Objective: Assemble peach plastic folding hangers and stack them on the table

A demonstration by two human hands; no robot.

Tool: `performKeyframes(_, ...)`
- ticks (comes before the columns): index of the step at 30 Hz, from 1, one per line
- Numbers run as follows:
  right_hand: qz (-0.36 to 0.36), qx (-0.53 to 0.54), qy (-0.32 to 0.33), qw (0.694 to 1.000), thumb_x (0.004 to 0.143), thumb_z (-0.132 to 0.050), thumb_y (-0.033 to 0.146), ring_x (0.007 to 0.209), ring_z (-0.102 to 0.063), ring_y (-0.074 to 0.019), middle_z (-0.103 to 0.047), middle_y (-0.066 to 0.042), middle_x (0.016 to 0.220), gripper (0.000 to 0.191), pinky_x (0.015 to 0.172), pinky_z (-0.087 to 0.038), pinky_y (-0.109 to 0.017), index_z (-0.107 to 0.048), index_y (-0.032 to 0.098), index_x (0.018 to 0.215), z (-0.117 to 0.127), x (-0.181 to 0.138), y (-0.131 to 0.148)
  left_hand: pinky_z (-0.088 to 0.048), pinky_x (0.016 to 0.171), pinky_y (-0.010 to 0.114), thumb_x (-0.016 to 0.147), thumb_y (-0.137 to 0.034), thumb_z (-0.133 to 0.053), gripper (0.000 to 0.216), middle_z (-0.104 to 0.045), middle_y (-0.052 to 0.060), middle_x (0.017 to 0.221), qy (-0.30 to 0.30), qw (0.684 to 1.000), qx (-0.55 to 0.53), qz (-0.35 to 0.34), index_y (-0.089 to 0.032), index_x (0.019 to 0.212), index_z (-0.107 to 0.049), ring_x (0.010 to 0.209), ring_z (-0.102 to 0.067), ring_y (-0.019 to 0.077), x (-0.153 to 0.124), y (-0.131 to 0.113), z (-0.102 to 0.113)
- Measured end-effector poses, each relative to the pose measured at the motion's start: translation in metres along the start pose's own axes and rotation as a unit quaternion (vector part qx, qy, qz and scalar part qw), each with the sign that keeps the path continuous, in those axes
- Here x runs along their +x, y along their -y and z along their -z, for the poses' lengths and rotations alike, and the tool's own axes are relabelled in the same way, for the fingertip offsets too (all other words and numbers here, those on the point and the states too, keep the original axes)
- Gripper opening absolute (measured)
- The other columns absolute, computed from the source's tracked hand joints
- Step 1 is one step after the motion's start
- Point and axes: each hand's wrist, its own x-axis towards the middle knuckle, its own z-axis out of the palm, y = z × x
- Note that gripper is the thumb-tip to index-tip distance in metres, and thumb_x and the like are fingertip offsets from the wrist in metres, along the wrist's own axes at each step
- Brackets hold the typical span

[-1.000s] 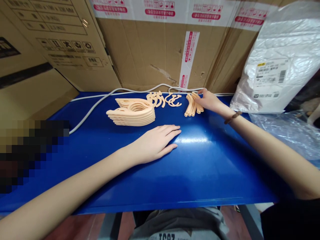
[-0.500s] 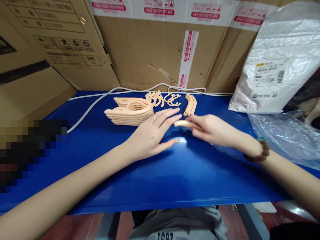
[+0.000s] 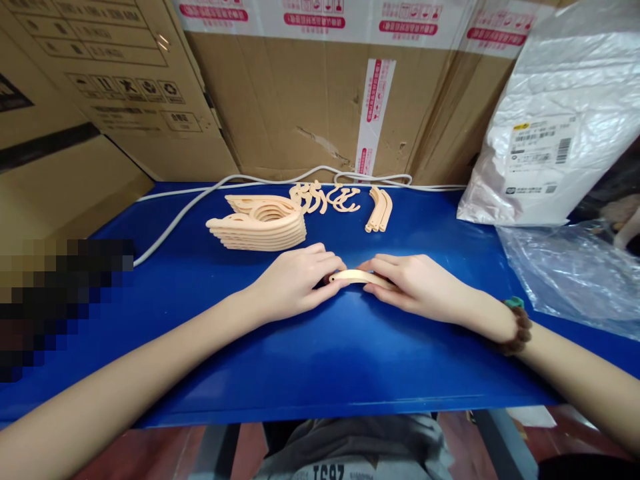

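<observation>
Between my hands, above the blue table, is a curved beige plastic piece with a small hole at its left end. My left hand pinches that end between thumb and fingers. The other end lies in my right hand, whose fingers close round it and partly cover it. Beyond my left hand sits a stack of beige swan-shaped pieces. Farther back lie several small curved pieces and some thin beige hooks. A small group of curved bars like the held one lies behind my right hand.
A white cable runs along the back of the blue table. Cardboard boxes wall in the back and left. At the right stand a white labelled mailing bag and a clear plastic bag.
My right hand has brought the curved piece nearer to me. My left hand, spread before, has drawn back and closed on the piece's left end.
</observation>
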Motion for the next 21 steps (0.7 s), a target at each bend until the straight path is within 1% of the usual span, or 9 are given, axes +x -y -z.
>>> performKeyframes(3, -0.002, 0.015, 0.001, 1.000, 0.100, -0.040, 0.041, 0.077, -0.063, -0.0155, -0.067, -0.005, 0.099, 0.031, 0.067, -0.044, -0.025, -0.057, 0.021, 0.117, 0.001, 0.000, -0.002, -0.039, 0.065, 0.028, 0.100, -0.036, -0.044, 0.026, -0.062, 0.002, 0.083, -0.001, 1.000, 0.005, 0.007, -0.018, 0.096, -0.063, 0.080, -0.053, 0.0179, -0.001, 0.001, -0.001)
performKeyframes(7, -0.011, 0.011, -0.013, 1.000, 0.100, -0.039, 0.044, 0.072, -0.059, -0.0144, -0.062, -0.005, 0.095, 0.032, 0.063, -0.041, -0.025, -0.059, 0.019, 0.103, 0.002, 0.001, -0.004, -0.040, 0.069, 0.029, 0.101, -0.036, -0.041, 0.029, -0.061, 0.003, 0.088, -0.020, 1.000, 0.002, 0.008, -0.018, 0.102, -0.064, 0.083, -0.053, 0.0184, -0.001, 0.001, -0.003)
performKeyframes(11, -0.028, 0.032, -0.022, 0.999, 0.099, -0.039, 0.048, 0.069, -0.057, -0.0141, -0.062, -0.003, 0.090, 0.034, 0.062, -0.039, -0.025, -0.059, 0.020, 0.099, 0.004, 0.001, -0.007, -0.043, 0.073, 0.030, 0.102, -0.035, -0.039, 0.030, -0.061, 0.003, 0.093, -0.035, 0.998, -0.026, 0.040, -0.021, 0.111, -0.064, 0.087, -0.055, 0.0181, 0.000, 0.000, -0.006)
performKeyframes(13, -0.042, 0.033, -0.025, 0.998, 0.099, -0.041, 0.048, 0.068, -0.056, -0.0141, -0.063, -0.002, 0.085, 0.033, 0.061, -0.038, -0.025, -0.060, 0.020, 0.101, 0.005, 0.001, -0.010, -0.044, 0.075, 0.030, 0.101, -0.034, -0.040, 0.030, -0.062, 0.003, 0.095, -0.037, 0.997, -0.031, 0.053, -0.021, 0.112, -0.064, 0.088, -0.055, 0.0183, 0.000, 0.000, -0.008)
performKeyframes(16, -0.053, 0.028, -0.031, 0.998, 0.098, -0.044, 0.047, 0.069, -0.057, -0.0148, -0.062, -0.001, 0.080, 0.033, 0.061, -0.037, -0.025, -0.061, 0.021, 0.110, 0.006, 0.002, -0.014, -0.045, 0.077, 0.032, 0.100, -0.032, -0.042, 0.028, -0.062, 0.003, 0.097, -0.031, 0.996, -0.035, 0.070, -0.022, 0.112, -0.065, 0.090, -0.055, 0.0192, 0.001, 0.000, -0.010)
performKeyframes(18, -0.050, 0.034, -0.030, 0.998, 0.098, -0.045, 0.045, 0.072, -0.057, -0.0151, -0.062, -0.001, 0.081, 0.033, 0.063, -0.038, -0.025, -0.060, 0.021, 0.115, 0.007, 0.002, -0.016, -0.045, 0.079, 0.033, 0.100, -0.033, -0.042, 0.029, -0.062, 0.003, 0.098, -0.021, 0.995, -0.046, 0.082, -0.023, 0.115, -0.064, 0.091, -0.055, 0.0195, 0.001, 0.000, -0.010)
performKeyframes(21, -0.038, 0.049, -0.017, 0.998, 0.098, -0.044, 0.041, 0.072, -0.057, -0.0145, -0.064, -0.002, 0.086, 0.031, 0.064, -0.038, -0.025, -0.060, 0.021, 0.115, 0.008, 0.001, -0.017, -0.044, 0.082, 0.033, 0.100, -0.035, -0.042, 0.030, -0.061, 0.002, 0.099, -0.008, 0.994, -0.065, 0.091, -0.026, 0.121, -0.061, 0.094, -0.055, 0.0192, 0.000, 0.001, -0.009)
